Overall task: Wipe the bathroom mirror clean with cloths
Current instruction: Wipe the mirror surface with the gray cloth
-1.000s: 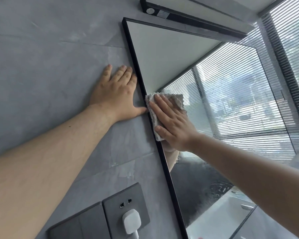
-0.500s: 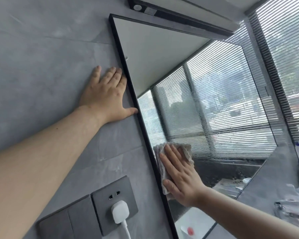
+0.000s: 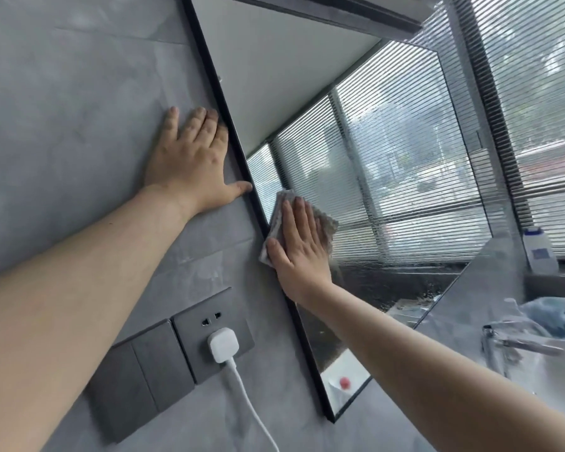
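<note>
- Cloth (image 3: 320, 220) pressed flat on the mirror (image 3: 356, 151) by the right hand (image 3: 299, 249), right at the mirror's left edge, about mid-height. Cloth's lower left corner overlaps the black frame (image 3: 238, 151).
- Right hand: palm down, fingers straight and close together on top of the cloth, thumb out along the frame side. Flat press, no pinch.
- Left hand (image 3: 193, 164): fingers spread, empty, flat on the grey tiled wall (image 3: 62, 125) just left of the frame. Thumb tip and index finger touch the frame edge.
- Containers: white bottle (image 3: 540, 252) with a blue cap stands on the ledge at the window blinds (image 3: 535, 109), right of the mirror. Contents not visible. Crumpled blue-white bag or cloth (image 3: 548, 316) lies on the counter below it, blurred, cannot tell which.
- Tap (image 3: 516, 344) below the mirror's right corner, motion-blurred.
- Mirror glass: streaks and droplets across the middle and lower part, right of the cloth. Upper part reflects plain ceiling, looks clear.
- Room: open glass above and to the right of the cloth, up to the top and right edges. Lower glass partly crossed by the right forearm.
- Wall below left hand: socket (image 3: 214, 331) with white plug (image 3: 224, 345) and cable hanging down, switch plate (image 3: 144, 376) touching its left side. Both near the mirror's lower left edge, clear of the frame.
</note>
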